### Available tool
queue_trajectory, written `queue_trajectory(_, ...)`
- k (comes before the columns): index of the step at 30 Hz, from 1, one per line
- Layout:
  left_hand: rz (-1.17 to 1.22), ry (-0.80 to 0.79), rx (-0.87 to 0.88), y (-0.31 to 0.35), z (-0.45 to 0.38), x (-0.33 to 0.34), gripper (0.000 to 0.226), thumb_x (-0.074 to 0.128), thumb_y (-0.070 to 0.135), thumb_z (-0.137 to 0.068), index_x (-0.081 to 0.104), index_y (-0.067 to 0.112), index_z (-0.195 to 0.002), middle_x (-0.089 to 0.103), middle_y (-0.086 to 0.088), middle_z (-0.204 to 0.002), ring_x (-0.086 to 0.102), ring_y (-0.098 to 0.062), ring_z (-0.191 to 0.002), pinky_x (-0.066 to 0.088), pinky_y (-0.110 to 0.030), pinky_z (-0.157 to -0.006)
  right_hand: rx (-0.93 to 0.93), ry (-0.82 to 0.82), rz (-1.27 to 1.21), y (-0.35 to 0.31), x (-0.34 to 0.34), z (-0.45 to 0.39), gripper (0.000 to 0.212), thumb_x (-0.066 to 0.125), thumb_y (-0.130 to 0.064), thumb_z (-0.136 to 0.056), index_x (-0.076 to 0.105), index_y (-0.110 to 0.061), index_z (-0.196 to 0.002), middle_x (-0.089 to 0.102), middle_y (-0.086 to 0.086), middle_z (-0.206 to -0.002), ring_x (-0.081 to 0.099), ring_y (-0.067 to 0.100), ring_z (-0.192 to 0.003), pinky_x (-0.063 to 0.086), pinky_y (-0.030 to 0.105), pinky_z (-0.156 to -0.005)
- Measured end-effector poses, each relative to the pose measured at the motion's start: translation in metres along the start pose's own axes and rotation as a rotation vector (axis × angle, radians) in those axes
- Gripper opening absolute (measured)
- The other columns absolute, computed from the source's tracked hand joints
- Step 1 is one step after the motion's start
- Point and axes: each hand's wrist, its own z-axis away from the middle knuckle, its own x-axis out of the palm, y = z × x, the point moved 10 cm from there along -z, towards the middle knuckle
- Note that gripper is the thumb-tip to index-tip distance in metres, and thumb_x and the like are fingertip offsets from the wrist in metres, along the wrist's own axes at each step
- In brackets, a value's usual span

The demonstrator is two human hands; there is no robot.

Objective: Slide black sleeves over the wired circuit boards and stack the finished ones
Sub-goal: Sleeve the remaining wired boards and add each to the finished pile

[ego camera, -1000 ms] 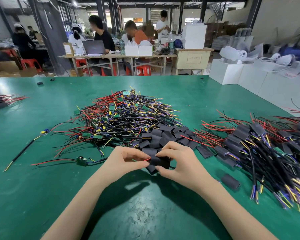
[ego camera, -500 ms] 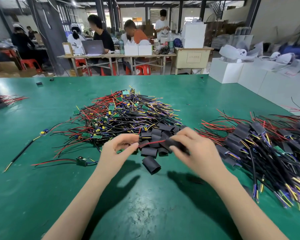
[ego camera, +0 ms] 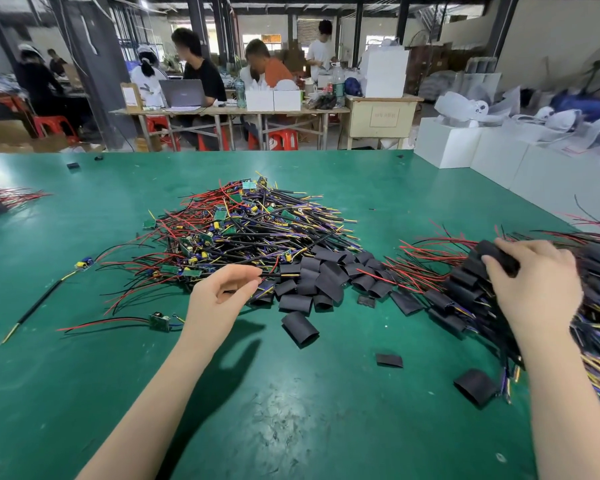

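Observation:
A heap of bare wired circuit boards (ego camera: 243, 230) with red, black and yellow leads lies mid-table. Loose black sleeves (ego camera: 321, 282) are scattered along its near right edge. At the right lies the stack of sleeved boards (ego camera: 465, 289). My right hand (ego camera: 534, 282) is over that stack, its fingers curled round one sleeved board (ego camera: 497, 256). My left hand (ego camera: 222, 296) hovers near the sleeves with loosely curled fingers and holds nothing.
A single wired board (ego camera: 160, 320) and a long black cable (ego camera: 39, 303) lie left of my left hand. Stray sleeves (ego camera: 475, 386) sit near the front right. White boxes (ego camera: 499, 161) border the green table (ego camera: 291, 410) on the right. People work at a far bench.
Both hands worked a sleeve at the centre a second ago. My right hand has since carried the sleeved board right, onto the stack; my left hand let go and stayed.

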Motion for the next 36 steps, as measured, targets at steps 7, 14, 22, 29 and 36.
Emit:
queue_trajectory(7,-0.03,0.035,-0.008,-0.001,0.0,-0.005,0.02,0.068,0.001,-0.087,0.073,0.019,-0.094,0.075,0.005,-0.092,0.066,-0.002,-0.081,0.048,-0.009,-0.073,-0.017,0.076,0.008,-0.011,-0.006,0.004,0.042,0.07,-0.025,-0.082,0.064,-0.006,-0.12,0.055,0.021,-0.119,0.043,0.044,-0.108,0.037,0.049,-0.081)
queue_trajectory(14,-0.367,0.154,0.001,-0.008,-0.003,-0.026,0.022,0.069,0.002,-0.084,0.07,0.019,-0.099,0.071,0.007,-0.095,0.061,-0.002,-0.083,0.042,-0.007,-0.074,-0.389,-0.235,-0.231,-0.117,0.037,0.046,0.036,0.071,-0.025,-0.083,0.068,-0.011,-0.116,0.065,0.012,-0.113,0.057,0.035,-0.106,0.045,0.045,-0.089)
queue_trajectory(22,-0.71,-0.001,-0.34,-0.035,-0.001,-0.041,0.028,0.069,0.014,-0.077,0.064,0.032,-0.098,0.064,0.004,-0.114,0.055,-0.023,-0.109,0.044,-0.043,-0.097,-0.635,-0.773,-0.124,-0.154,0.111,0.123,0.042,0.039,-0.047,-0.099,0.047,-0.033,-0.138,0.042,-0.016,-0.146,0.021,0.012,-0.14,0.024,0.032,-0.109)
queue_trajectory(29,-0.805,-0.094,-0.436,-0.045,0.003,-0.052,0.026,0.061,0.003,-0.078,0.063,0.028,-0.083,0.063,0.005,-0.095,0.06,-0.022,-0.097,0.049,-0.036,-0.086,-0.586,-0.686,-0.243,-0.158,0.104,0.114,0.035,0.054,-0.041,-0.094,0.057,-0.023,-0.124,0.049,-0.001,-0.131,0.033,0.02,-0.126,0.034,0.037,-0.104)
queue_trajectory(36,-0.708,-0.096,-0.32,-0.034,0.0,-0.039,0.027,0.065,0.0,-0.079,0.071,0.025,-0.085,0.067,0.005,-0.084,0.062,-0.018,-0.083,0.042,-0.025,-0.075,-0.575,-0.737,-0.233,-0.163,0.113,0.12,0.037,0.045,-0.041,-0.098,0.052,-0.027,-0.131,0.05,-0.008,-0.137,0.034,0.017,-0.129,0.037,0.037,-0.099)
